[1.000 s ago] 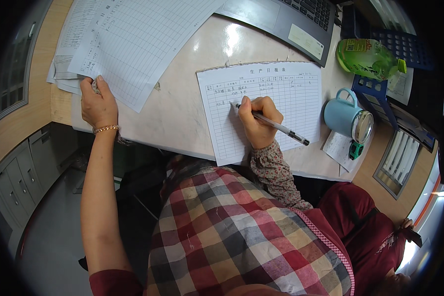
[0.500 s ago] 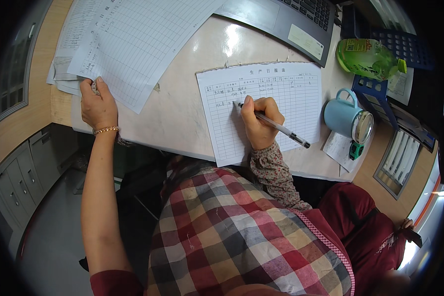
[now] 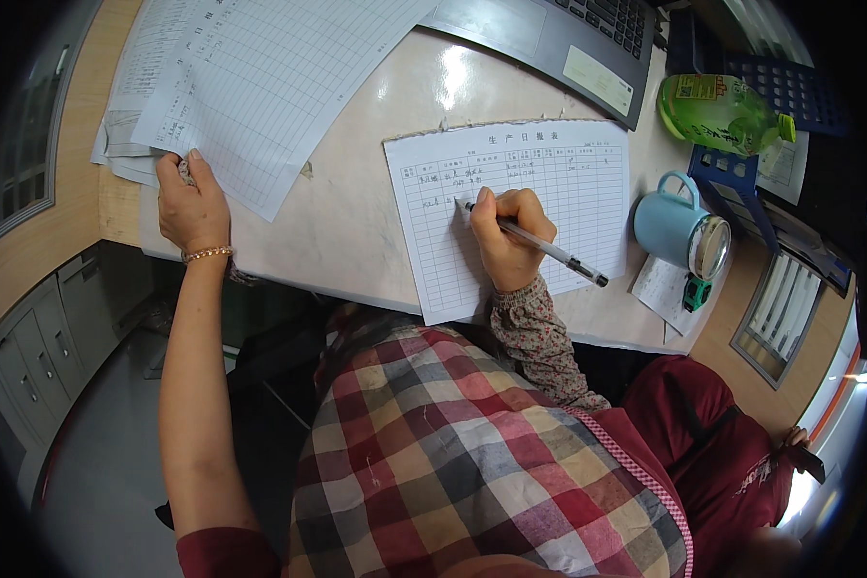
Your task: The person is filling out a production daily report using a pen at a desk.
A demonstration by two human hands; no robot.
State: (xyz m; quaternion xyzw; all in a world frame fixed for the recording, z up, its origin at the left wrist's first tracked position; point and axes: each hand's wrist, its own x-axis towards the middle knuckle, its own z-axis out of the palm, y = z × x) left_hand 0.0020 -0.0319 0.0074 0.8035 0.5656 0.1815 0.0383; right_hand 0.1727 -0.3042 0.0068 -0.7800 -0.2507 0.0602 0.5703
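A clear-barrelled pen [image 3: 561, 257] with a dark end is pinched in my right hand [image 3: 512, 241]. Its tip touches the left part of a printed table form [image 3: 568, 217], just below several handwritten entries, and the side of that hand rests on the paper. At the left edge of the desk, my left hand [image 3: 195, 207] has its thumb and curled fingers closed on the near corner of another printed form [image 3: 270, 106], which lies over more sheets. The undersides of those left fingers are partly hidden.
A grey laptop [image 3: 511, 29] stands at the back. To the right are a green bottle [image 3: 713, 116] on its side, a light blue mug [image 3: 663, 226], a blue basket [image 3: 790, 91] and a small green object [image 3: 696, 293] on paper. Another person's hand [image 3: 797, 438] shows far right.
A little more handwriting shows beside the pen tip. My right hand has barely shifted, and my left hand stays on the paper corner.
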